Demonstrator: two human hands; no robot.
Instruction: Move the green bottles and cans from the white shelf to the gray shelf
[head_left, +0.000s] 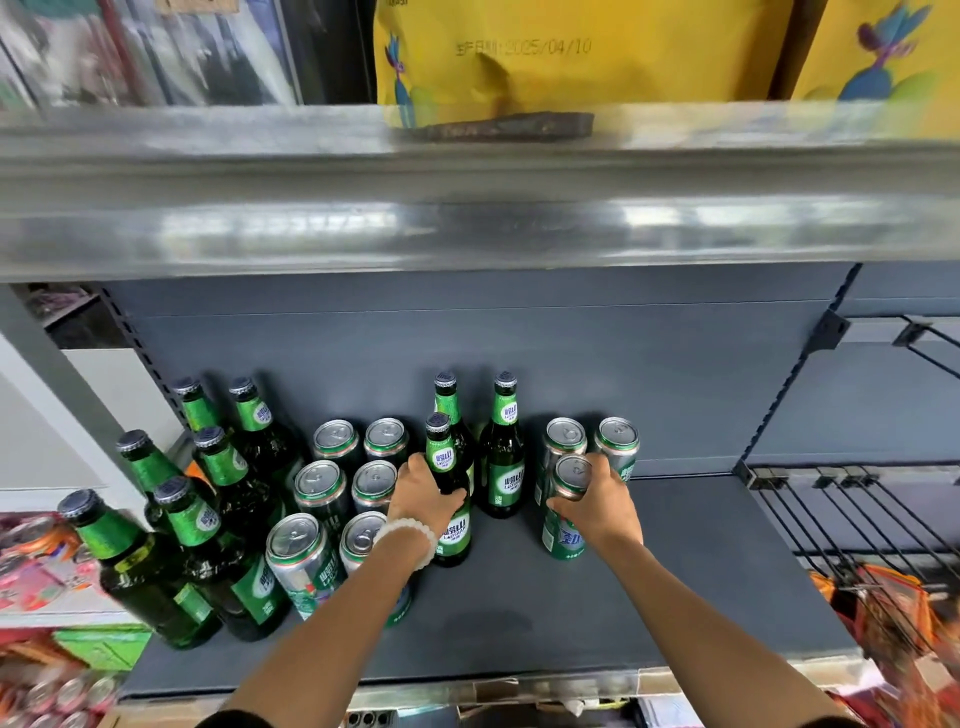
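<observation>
On the gray shelf (675, 582) my left hand (423, 493) is wrapped around a green glass bottle (448, 467) that stands upright on the shelf board. My right hand (602, 501) grips a green can (563, 535), also resting on the board. Behind the held bottle stand two more green bottles (503, 457). Two cans (618, 441) stand behind the held can. To the left are several green cans (322, 486) and several green bottles (223, 499). The white shelf is not in sight.
A metal shelf edge (467, 208) hangs close overhead, with yellow bags (571, 52) on it. Wire racks (857, 519) stick out at the right. Colourful packets (36, 561) lie at the lower left. The front right of the shelf board is bare.
</observation>
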